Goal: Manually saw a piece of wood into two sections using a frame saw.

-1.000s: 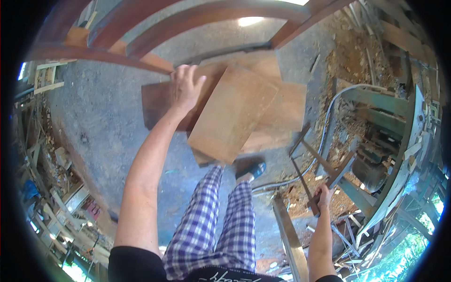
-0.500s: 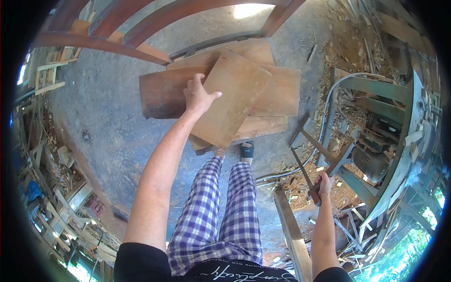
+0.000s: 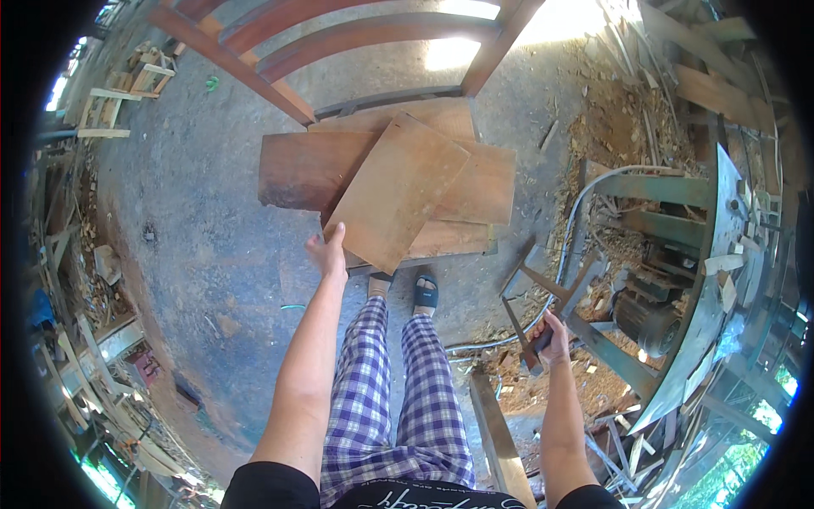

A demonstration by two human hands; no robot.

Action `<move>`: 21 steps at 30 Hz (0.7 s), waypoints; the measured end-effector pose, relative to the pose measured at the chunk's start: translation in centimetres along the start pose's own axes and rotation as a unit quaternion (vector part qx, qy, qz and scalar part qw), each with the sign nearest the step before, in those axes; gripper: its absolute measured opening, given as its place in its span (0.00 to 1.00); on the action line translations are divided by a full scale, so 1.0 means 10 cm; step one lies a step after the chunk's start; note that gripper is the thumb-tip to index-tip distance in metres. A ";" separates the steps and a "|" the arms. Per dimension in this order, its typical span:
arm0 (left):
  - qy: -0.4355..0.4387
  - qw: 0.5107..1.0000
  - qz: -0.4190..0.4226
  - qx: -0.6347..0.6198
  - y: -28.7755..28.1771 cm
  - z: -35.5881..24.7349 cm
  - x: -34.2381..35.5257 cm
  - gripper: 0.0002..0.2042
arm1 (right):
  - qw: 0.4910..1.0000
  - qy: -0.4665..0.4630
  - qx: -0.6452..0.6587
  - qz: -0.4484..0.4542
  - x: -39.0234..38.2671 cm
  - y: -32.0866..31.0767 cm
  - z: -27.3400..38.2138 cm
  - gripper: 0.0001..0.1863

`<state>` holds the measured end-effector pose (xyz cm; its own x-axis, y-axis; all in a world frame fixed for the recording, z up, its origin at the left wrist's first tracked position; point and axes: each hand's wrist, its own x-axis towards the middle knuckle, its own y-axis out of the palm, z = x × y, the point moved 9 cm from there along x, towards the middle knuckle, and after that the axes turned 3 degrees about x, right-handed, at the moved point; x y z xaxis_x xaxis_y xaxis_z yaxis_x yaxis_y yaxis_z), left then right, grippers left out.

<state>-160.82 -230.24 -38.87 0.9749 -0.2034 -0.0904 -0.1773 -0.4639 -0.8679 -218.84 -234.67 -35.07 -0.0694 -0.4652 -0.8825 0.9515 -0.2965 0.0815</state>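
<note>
My left hand (image 3: 329, 252) is at the lower left edge of a flat tan board (image 3: 403, 191), its thumb up by the edge and its fingers apart, not closed round the wood. That board lies aslant on top of a wider reddish-brown board (image 3: 297, 165), with another plank (image 3: 454, 239) under them near my feet. At the right, my right hand (image 3: 553, 339) is closed round the wooden frame of a bow saw (image 3: 534, 276), which is held tilted above the floor, away from the boards.
A reddish-brown slatted wooden frame (image 3: 373, 38) stands beyond the boards. To the right is a green metal stand (image 3: 653, 182) with a motor (image 3: 646, 318), a hose (image 3: 566, 233) and wood chips. A timber beam (image 3: 500, 433) rises near my right leg. Scrap wood (image 3: 110, 110) lies left.
My left hand has moved from the top board's upper left side down toward its lower left edge. The saw in my right hand has shifted left in the picture as the view moved.
</note>
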 end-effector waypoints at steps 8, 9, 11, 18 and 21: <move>-0.310 0.754 0.379 -0.438 0.67 0.06 -0.50 0.28 | 0.973 -0.150 -0.173 -0.034 -0.76 0.78 0.75 0.12; -0.309 0.746 0.372 -0.458 0.61 0.00 -0.55 0.28 | 0.966 -0.177 -0.186 -0.033 -0.91 0.91 0.80 0.11; -0.303 0.721 0.392 -0.484 0.45 -0.13 -0.72 0.25 | 0.953 -0.201 -0.223 -0.038 -1.20 1.17 0.76 0.10; -0.160 0.715 0.358 -0.578 -0.80 -0.15 -0.65 0.20 | 0.775 -0.399 -0.485 -0.066 -1.94 2.36 0.38 0.10; -0.172 0.710 0.334 -0.595 -1.57 0.57 -0.51 0.17 | 0.725 -0.447 -0.519 -0.066 -2.09 2.77 0.08 0.11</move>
<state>-162.23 -217.02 -27.51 0.5583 -0.5934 -0.5799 -0.4038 -0.8049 0.4348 -191.29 -233.79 -14.02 0.0951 -0.9827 -0.1591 0.6002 0.1841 -0.7784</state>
